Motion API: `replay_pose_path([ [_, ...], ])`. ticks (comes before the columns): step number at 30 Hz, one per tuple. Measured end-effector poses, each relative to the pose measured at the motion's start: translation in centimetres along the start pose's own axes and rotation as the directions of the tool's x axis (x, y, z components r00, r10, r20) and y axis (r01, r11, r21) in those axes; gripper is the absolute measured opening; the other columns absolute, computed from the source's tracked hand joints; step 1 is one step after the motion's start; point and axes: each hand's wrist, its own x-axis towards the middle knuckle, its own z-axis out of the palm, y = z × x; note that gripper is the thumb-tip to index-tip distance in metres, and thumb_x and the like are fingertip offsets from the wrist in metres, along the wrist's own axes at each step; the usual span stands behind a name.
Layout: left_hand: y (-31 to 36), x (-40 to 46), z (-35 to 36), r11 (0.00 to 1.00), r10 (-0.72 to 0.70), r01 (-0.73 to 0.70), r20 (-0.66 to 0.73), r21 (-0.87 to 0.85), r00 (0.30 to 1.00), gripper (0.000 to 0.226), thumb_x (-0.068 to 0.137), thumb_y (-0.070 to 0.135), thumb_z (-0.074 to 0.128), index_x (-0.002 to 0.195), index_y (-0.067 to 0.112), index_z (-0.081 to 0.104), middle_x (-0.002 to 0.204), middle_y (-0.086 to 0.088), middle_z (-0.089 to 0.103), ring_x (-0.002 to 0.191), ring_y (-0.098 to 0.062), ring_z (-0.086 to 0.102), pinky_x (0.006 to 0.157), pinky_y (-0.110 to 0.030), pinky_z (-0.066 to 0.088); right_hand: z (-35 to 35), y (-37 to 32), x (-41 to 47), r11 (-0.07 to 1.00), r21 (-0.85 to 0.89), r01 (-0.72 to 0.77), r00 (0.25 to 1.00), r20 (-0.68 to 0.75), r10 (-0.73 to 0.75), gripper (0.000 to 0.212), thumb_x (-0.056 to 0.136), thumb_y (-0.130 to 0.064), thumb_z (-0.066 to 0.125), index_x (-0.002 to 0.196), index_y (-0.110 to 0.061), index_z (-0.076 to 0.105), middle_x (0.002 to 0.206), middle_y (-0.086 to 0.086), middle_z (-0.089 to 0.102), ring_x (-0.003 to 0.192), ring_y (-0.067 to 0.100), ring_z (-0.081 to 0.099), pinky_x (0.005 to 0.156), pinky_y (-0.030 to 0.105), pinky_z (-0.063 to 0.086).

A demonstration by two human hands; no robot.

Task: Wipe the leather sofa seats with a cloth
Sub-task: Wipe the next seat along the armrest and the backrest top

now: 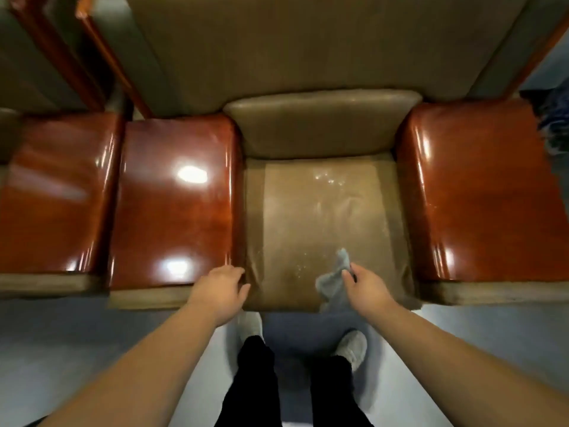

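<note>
- The right hand (pixel 366 286) pinches a crumpled grey cloth (pixel 334 280) by one corner at the front edge of the worn tan leather seat cushion (pixel 323 217); so little cloth touching may only smear the wet droplets (pixel 328 177) farther back.
- The left hand (pixel 221 288) rests, fingers relaxed, on the front corner of the glossy reddish-brown armrest (pixel 175 204); leaning there could slip.
- Loosely held, the cloth may drop onto the grey floor (pixel 92 334).
</note>
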Motion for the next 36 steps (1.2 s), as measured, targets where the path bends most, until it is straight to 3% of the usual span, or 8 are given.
replay_pose_path([
  [5, -2.2, 3.0, 3.7, 0.999, -0.029, 0.029, -0.021, 0.018, 0.999, 0.065, 0.105, 0.051, 0.047, 0.162, 0.024, 0.035, 0.172, -0.005, 0.022, 0.159, -0.025, 0.021, 0.128, -0.041, 0.027, 4.3, 0.8, 4.8, 0.985, -0.097, 0.145, 0.989, 0.003, -0.146, 0.034, 0.111, -0.038, 0.036, 0.124, -0.017, 0.060, 0.122, 0.010, 0.063, 0.111, 0.032, 0.061, 0.087, 0.038, 0.046],
  [9, -5.3, 7.4, 4.9, 0.993, -0.074, 0.092, -0.213, 0.075, 0.974, 0.076, 0.106, 0.059, 0.037, 0.169, 0.028, 0.007, 0.177, -0.003, -0.005, 0.163, -0.025, 0.000, 0.132, -0.043, 0.010, 10.3, 2.1, 7.6, 0.927, -0.229, 0.298, 0.924, 0.312, -0.220, 0.051, 0.110, -0.045, 0.029, 0.153, -0.025, 0.047, 0.161, 0.007, 0.038, 0.145, 0.027, 0.041, 0.117, 0.038, 0.035],
  [13, -8.2, 11.6, 7.6, 0.980, -0.030, 0.086, -0.290, 0.182, 0.957, 0.085, 0.103, 0.066, 0.030, 0.169, 0.026, -0.005, 0.175, -0.006, -0.018, 0.162, -0.026, -0.012, 0.132, -0.045, -0.002, 16.0, 4.6, 10.8, 0.811, -0.510, 0.287, 0.934, 0.336, -0.119, 0.051, 0.111, -0.049, 0.026, 0.158, -0.030, 0.033, 0.172, 0.007, 0.011, 0.156, 0.039, 0.012, 0.124, 0.059, 0.020],
  [15, -9.0, 12.5, 9.4, 0.975, 0.010, 0.069, -0.351, 0.213, 0.936, 0.090, 0.099, 0.066, 0.034, 0.169, 0.022, -0.002, 0.175, -0.009, -0.015, 0.162, -0.029, -0.011, 0.132, -0.048, 0.000, 19.3, 5.6, 11.8, 0.811, -0.556, 0.183, 0.972, 0.223, -0.066, 0.060, 0.109, -0.051, 0.028, 0.164, -0.030, 0.020, 0.173, 0.007, 0.000, 0.158, 0.041, -0.007, 0.125, 0.064, 0.006],
  [18, -9.7, 13.0, 10.6, 0.979, 0.045, 0.045, -0.422, 0.201, 0.906, 0.093, 0.091, 0.061, 0.043, 0.169, 0.021, 0.011, 0.176, -0.011, -0.002, 0.163, -0.030, -0.002, 0.132, -0.051, 0.006, 24.2, 6.8, 12.3, 0.815, -0.566, 0.126, 0.989, 0.008, -0.147, 0.077, 0.100, -0.060, 0.038, 0.166, -0.023, 0.019, 0.172, 0.018, 0.006, 0.156, 0.050, -0.007, 0.122, 0.068, -0.007],
  [23, -10.0, 13.3, 10.9, 0.979, 0.088, 0.009, -0.458, 0.206, 0.885, 0.093, 0.089, 0.057, 0.045, 0.168, 0.019, 0.016, 0.176, -0.014, 0.003, 0.163, -0.033, 0.002, 0.131, -0.053, 0.009, 27.6, 2.4, 16.2, 0.879, -0.476, 0.038, 0.965, -0.213, -0.157, 0.085, 0.098, -0.068, 0.036, 0.166, -0.022, 0.015, 0.171, 0.022, -0.005, 0.155, 0.051, -0.011, 0.121, 0.072, -0.006],
  [30, -10.3, 13.1, 11.4, 0.984, 0.119, -0.027, -0.529, 0.179, 0.840, 0.090, 0.086, 0.052, 0.047, 0.166, 0.015, 0.027, 0.174, -0.017, 0.013, 0.161, -0.036, 0.010, 0.131, -0.051, 0.007, 23.3, -4.7, 26.4, 0.807, -0.585, 0.084, 0.939, -0.225, -0.261, 0.079, 0.101, -0.062, 0.029, 0.167, -0.026, 0.004, 0.171, 0.012, -0.019, 0.154, 0.045, -0.021, 0.123, 0.065, -0.009],
  [36, -10.4, 13.0, 11.4, 0.982, 0.137, -0.042, -0.532, 0.186, 0.835, 0.090, 0.086, 0.052, 0.048, 0.166, 0.015, 0.028, 0.174, -0.018, 0.013, 0.161, -0.037, 0.012, 0.131, -0.053, 0.010, 28.8, -0.3, 18.4, 0.525, -0.684, 0.506, 0.805, 0.156, -0.572, 0.072, 0.096, -0.044, 0.051, 0.163, -0.029, 0.030, 0.175, 0.000, 0.004, 0.158, 0.042, -0.006, 0.125, 0.065, -0.003],
])
